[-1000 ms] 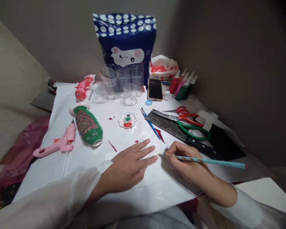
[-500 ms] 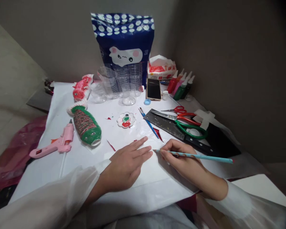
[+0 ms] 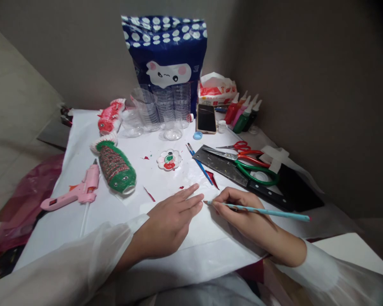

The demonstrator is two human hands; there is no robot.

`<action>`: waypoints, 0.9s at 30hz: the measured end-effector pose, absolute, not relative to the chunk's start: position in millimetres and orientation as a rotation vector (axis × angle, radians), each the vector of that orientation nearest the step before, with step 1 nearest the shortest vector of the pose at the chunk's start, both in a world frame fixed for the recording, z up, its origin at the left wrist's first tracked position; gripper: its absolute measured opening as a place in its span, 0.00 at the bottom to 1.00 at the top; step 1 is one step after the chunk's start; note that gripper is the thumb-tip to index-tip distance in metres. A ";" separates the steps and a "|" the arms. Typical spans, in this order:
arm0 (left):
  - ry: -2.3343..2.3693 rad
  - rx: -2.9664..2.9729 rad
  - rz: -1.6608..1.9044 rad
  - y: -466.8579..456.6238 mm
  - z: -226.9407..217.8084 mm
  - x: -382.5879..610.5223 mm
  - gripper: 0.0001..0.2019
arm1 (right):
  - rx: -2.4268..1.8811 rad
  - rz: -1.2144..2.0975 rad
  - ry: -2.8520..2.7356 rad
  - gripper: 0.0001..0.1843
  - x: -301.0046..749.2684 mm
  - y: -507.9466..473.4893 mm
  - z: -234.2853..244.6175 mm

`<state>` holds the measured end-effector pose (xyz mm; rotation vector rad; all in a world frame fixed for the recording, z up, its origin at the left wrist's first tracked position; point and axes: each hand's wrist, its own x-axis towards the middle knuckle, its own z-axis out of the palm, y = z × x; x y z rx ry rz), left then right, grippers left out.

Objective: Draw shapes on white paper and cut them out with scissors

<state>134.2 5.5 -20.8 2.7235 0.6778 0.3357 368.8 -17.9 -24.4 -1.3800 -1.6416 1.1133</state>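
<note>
My left hand lies flat with its fingers stretched out on a white sheet of paper at the front of the table. My right hand is closed on a light blue pencil, its tip touching the paper just right of my left fingertips. The pencil's far end points to the right.
A green painted bottle fish, a red bottle fish and a pink glue gun lie on the left. Behind are clear bottles, a blue bag, a phone, paint bottles, a paint palette, scissors, a metal ruler.
The pencil tip and my right hand have slid a little to the left, closer to my left fingertips. My left hand has stayed flat on the paper.
</note>
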 end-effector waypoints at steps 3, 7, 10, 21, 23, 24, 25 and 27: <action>0.650 2.728 0.352 6.0 -20.9 133.6 0.24 | -1.404 1.077 -1.621 0.08 368.5 -17.7 -23.6; 0.671 2.695 0.368 7.8 -21.1 133.5 0.22 | -1.463 1.065 -1.562 0.08 365.9 -18.0 -22.6; 0.678 2.678 0.382 8.6 -20.2 134.0 0.20 | -1.454 1.085 -1.571 0.08 364.3 -17.4 -23.6; 0.708 2.759 0.517 8.6 -21.8 139.4 0.16 | -1.395 1.073 -1.692 0.08 360.3 -23.2 -16.8; 0.726 2.760 0.518 8.2 -22.1 139.4 0.16 | -1.422 1.070 -1.656 0.08 359.7 -22.7 -18.2; 0.733 2.758 0.511 7.7 -21.9 139.2 0.16 | -1.427 1.067 -1.643 0.08 359.7 -22.1 -19.4; 0.737 2.757 0.500 7.3 -21.6 139.0 0.16 | -1.424 1.063 -1.635 0.08 359.9 -21.6 -20.8; 0.743 2.753 0.476 6.4 -20.9 138.4 0.16 | -1.411 1.064 -1.634 0.07 360.8 -20.8 -23.0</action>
